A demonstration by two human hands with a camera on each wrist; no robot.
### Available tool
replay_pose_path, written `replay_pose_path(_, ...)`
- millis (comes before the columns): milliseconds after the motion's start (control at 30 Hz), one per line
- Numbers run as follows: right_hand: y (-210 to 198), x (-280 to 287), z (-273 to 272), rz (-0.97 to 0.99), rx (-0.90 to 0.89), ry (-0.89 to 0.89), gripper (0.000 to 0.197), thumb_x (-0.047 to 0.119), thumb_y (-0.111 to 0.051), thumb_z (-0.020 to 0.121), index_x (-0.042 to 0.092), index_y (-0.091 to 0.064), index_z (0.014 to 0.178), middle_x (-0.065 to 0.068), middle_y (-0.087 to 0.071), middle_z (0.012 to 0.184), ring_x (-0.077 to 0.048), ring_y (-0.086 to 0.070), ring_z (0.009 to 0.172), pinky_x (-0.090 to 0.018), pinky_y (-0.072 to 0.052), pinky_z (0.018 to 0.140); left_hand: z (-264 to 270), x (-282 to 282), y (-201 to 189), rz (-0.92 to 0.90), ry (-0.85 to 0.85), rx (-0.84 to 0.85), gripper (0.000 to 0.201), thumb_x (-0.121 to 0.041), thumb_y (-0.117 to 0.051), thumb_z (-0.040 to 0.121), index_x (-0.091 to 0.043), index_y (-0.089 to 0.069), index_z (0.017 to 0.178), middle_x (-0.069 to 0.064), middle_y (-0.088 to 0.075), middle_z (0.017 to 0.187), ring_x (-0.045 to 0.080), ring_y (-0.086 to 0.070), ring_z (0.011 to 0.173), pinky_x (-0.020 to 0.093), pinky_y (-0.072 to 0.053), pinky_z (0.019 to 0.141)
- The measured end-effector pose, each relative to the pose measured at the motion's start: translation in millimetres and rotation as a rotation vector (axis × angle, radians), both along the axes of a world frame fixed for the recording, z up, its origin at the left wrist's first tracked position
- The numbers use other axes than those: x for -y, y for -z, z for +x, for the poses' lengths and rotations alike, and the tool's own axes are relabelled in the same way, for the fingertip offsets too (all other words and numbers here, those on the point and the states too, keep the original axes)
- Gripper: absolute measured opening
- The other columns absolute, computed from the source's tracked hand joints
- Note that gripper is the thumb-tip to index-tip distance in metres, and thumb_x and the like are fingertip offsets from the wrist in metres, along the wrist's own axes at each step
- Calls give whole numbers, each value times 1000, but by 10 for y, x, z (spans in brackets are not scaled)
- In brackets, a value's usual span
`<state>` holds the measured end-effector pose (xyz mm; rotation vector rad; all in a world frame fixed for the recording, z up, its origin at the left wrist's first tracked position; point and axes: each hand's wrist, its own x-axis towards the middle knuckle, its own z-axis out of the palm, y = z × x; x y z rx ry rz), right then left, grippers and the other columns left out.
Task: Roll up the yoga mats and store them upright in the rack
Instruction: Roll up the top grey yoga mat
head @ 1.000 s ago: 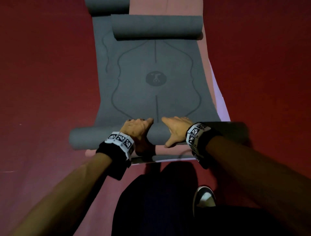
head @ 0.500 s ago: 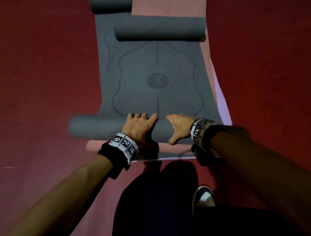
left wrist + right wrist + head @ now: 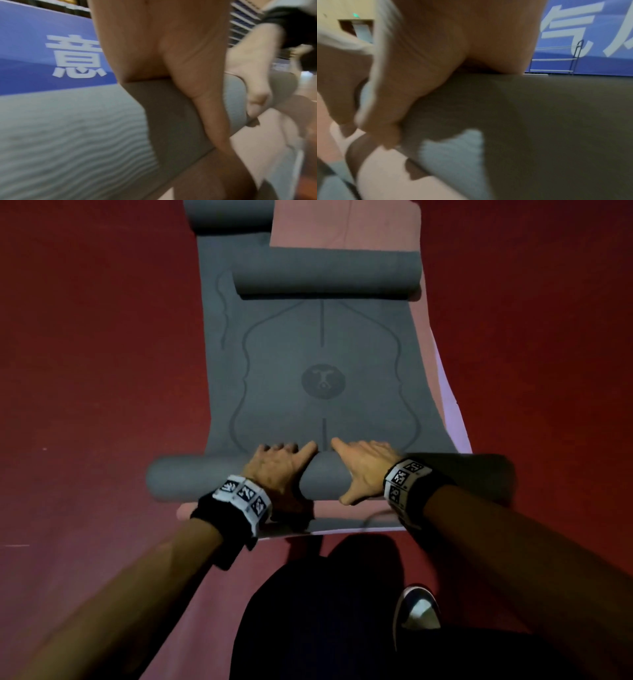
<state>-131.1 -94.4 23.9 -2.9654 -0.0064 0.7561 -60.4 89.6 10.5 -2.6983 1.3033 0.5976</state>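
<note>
A grey yoga mat (image 3: 322, 354) lies flat on the red floor, and its near end is wound into a roll (image 3: 191, 479) across the view. My left hand (image 3: 279, 465) and right hand (image 3: 364, 465) press side by side on the roll's middle, fingers stretched forward over its top and thumbs spread. In the left wrist view my palm (image 3: 171, 54) lies on the ribbed roll (image 3: 68, 128). The right wrist view shows my right hand (image 3: 453, 40) on the same roll (image 3: 539, 121), and a metal rack (image 3: 553, 59) far off against a blue banner.
A second grey roll (image 3: 325, 273) lies across the mat's far end, and a third (image 3: 229, 215) at the top left. A pink mat (image 3: 342, 220) and a pale lilac one (image 3: 452, 412) lie underneath. My shoe (image 3: 418, 611) is close behind the roll.
The roll has moved forward over the flat mat, away from me, taking up more of it. Both hands have travelled with it, on its top.
</note>
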Motion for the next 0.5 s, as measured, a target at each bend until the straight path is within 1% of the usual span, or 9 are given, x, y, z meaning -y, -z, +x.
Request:
replay_pose_path(67,31,15,5,37,-60,23,82,52,-83,54,23,-40,117,0,-63,93,-30,-62,85,-33,-42,67,-31,-31,33,21,29,44,92,-70,-73,55,-29,-30,126,3,-61,110,31,-64,98,42,-46,85)
replay_pose_path(100,45,24,-3,66,-95,37,82,53,-84,51,25,-41,115,0,-63,92,-28,-62,84,-34,-47,67,-37,6,32,12,29,15,89,-67,-75,54,-30,-32,123,2,-62,108,30,-65,97,41,-47,84)
replay_pose_path(167,79,40,-24,131,-153,77,84,58,-85,49,27,-42,114,0,-63,95,-27,-62,85,-39,-55,73,-19,50,-6,7,18,-86,80,-60,-77,48,-36,-37,113,-4,-65,98,27,-67,89,37,-51,76)
replay_pose_path(200,90,45,-40,157,-164,86,86,61,-86,50,27,-41,115,0,-63,99,-27,-61,88,-41,-56,77,-1,60,-21,23,9,-127,76,-57,-79,46,-39,-40,109,-7,-65,94,24,-67,86,34,-51,73)
replay_pose_path(300,119,17,-104,125,-91,29,95,65,-87,48,26,-34,116,-1,-59,107,-28,-61,95,-40,-51,79,135,88,-49,68,-45,-361,66,-35,-88,56,-36,-46,106,-14,-59,87,17,-61,84,30,-48,72)
replay_pose_path(367,147,-29,-141,59,-59,-26,98,63,-87,50,23,-31,120,-2,-57,107,-29,-61,97,-39,-46,77,184,130,-64,66,-67,-484,58,-23,-89,62,-34,-47,101,-16,-57,81,15,-62,85,26,-46,69)
replay_pose_path(400,154,-47,-147,47,-58,-30,95,59,-86,53,23,-30,120,-2,-56,104,-29,-61,96,-39,-45,77,182,137,-72,62,-64,-501,58,-23,-89,62,-33,-47,100,-15,-57,81,15,-63,85,25,-46,68)
replay_pose_path(433,158,-48,-134,44,-61,-25,91,55,-86,55,22,-30,119,-2,-57,100,-30,-61,92,-39,-46,76,165,133,-84,62,-52,-487,59,-29,-89,61,-33,-46,101,-14,-58,83,17,-64,85,27,-48,68)
replay_pose_path(500,144,-26,-81,67,-87,-3,82,49,-85,56,21,-32,113,-1,-58,93,-28,-60,82,-37,-48,71,77,70,-73,61,-15,-305,72,-50,-85,52,-35,-42,108,-9,-62,92,22,-66,86,33,-54,74)
